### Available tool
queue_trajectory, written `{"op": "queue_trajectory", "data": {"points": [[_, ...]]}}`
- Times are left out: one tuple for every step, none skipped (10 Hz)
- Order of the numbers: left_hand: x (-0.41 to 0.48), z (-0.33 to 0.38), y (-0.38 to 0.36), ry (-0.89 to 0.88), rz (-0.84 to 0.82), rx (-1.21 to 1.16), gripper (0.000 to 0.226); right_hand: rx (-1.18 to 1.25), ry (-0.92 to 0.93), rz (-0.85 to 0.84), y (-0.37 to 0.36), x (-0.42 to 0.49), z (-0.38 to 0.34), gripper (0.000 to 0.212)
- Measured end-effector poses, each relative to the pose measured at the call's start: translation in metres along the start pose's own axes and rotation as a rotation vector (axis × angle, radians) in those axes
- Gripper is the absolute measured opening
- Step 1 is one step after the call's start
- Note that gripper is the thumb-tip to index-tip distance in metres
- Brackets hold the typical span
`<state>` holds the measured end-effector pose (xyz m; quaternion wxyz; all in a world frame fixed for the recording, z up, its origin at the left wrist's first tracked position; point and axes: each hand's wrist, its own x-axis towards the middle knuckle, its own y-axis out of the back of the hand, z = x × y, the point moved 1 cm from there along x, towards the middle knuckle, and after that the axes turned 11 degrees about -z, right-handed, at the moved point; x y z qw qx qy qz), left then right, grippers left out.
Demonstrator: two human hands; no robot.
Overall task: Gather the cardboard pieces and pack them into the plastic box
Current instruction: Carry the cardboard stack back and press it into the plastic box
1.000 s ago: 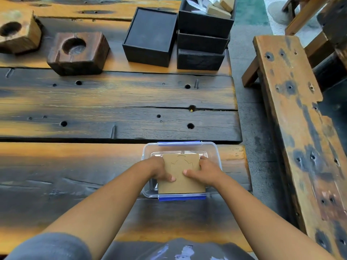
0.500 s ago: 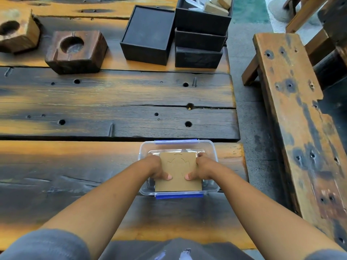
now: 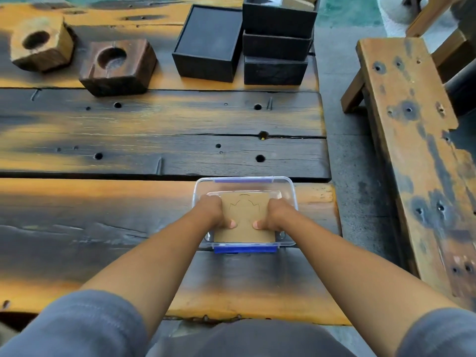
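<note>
Gripping the cardboard stack (image 3: 244,222) lengthwise away from the person, both hands (image 3: 215,212) lower it into the plastic box (image 3: 289,191).

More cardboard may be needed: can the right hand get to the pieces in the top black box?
Probably, once it lets go: the right hand grips the cardboard, but bare table lies between it and the open-topped top black box.

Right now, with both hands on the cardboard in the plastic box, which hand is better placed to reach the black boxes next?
Probably the right hand. The black boxes stand at the table's far right, on its side of the plastic box. The left hand could keep the cardboard down.
</note>
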<state>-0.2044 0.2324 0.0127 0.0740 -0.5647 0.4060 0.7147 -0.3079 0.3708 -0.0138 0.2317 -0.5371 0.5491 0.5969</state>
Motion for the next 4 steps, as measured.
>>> {"op": "queue_trajectory", "data": {"points": [[-0.013, 0.002, -0.005, -0.032, 0.098, -0.009, 0.072, 0.033, -0.036, 0.077, 0.001, -0.016, -0.007, 0.083], [-0.027, 0.0, -0.014, -0.076, 0.209, -0.06, 0.074, 0.117, -0.067, 0.205, -0.01, -0.032, -0.015, 0.101], [-0.042, -0.012, -0.017, -0.132, 0.227, -0.237, 0.077, 0.256, -0.086, 0.27, -0.031, -0.053, -0.014, 0.107], [-0.059, -0.036, -0.002, -0.284, 0.286, -0.245, 0.058, 0.258, -0.034, 0.403, -0.034, -0.085, -0.004, 0.058]]}}
